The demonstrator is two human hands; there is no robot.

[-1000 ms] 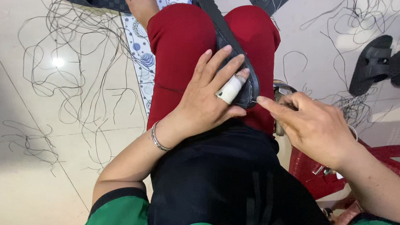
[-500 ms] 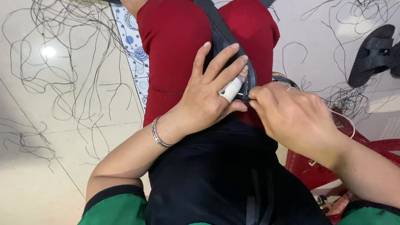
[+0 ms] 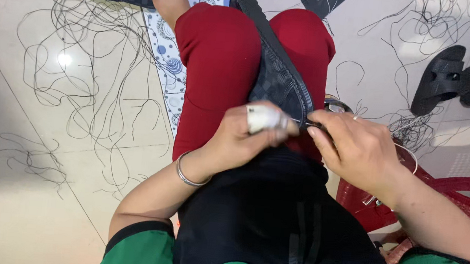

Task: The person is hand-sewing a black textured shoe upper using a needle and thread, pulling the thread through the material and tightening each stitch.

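My left hand [image 3: 240,141] rests curled on the dark checkered sandal strap [image 3: 276,76] that lies along my lap between my red-trousered knees [image 3: 218,62], running from about 12 o'clock down toward my hands at the centre. The fingers are closed together, the taped finger [image 3: 264,117] (wrapped in white) pressing the strap's near end. My right hand [image 3: 358,151], at about 3 o'clock of the left, has thumb and forefinger pinched tight at the strap's edge, on something thin that I cannot make out; it may be a needle or thread. The strap looks like soft, flexible woven stuff with a stiffer bound rim, light, not slippery, so I judge it best held flat near the end, close to the working edge, where it will not buckle. Loose black threads [image 3: 92,80] sprawl over the pale floor [image 3: 14,197] at 9 o'clock, black sandals [image 3: 455,77] lie at 2 o'clock, and a red plastic basket [image 3: 456,196] sits at 4 o'clock.
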